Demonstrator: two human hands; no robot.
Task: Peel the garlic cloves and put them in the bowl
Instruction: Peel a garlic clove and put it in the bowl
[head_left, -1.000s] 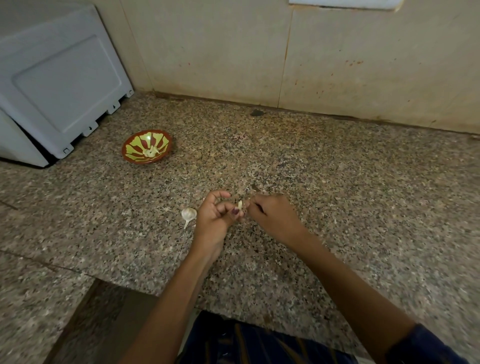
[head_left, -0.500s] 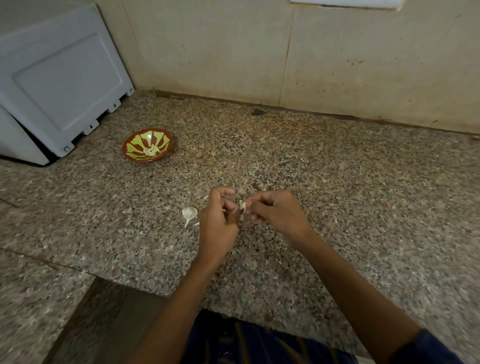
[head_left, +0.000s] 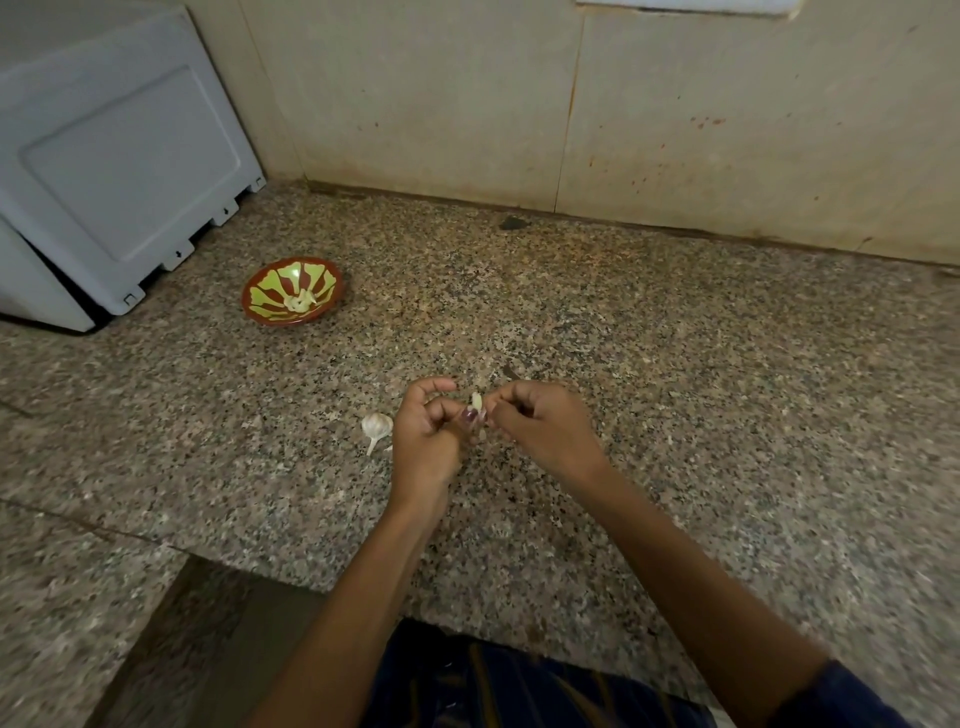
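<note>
Both hands meet over the counter: the left hand (head_left: 426, 436) and the right hand (head_left: 540, 423) each pinch the small pale garlic clove (head_left: 476, 401) between their fingertips, apparently working off its papery skin. Just left of them a white garlic bulb (head_left: 376, 426) lies on the speckled granite counter (head_left: 675, 364). Well apart, the glossy red-and-green patterned bowl (head_left: 270, 312) already holds a few peeled cloves (head_left: 300, 301); more likely remain.
</note>
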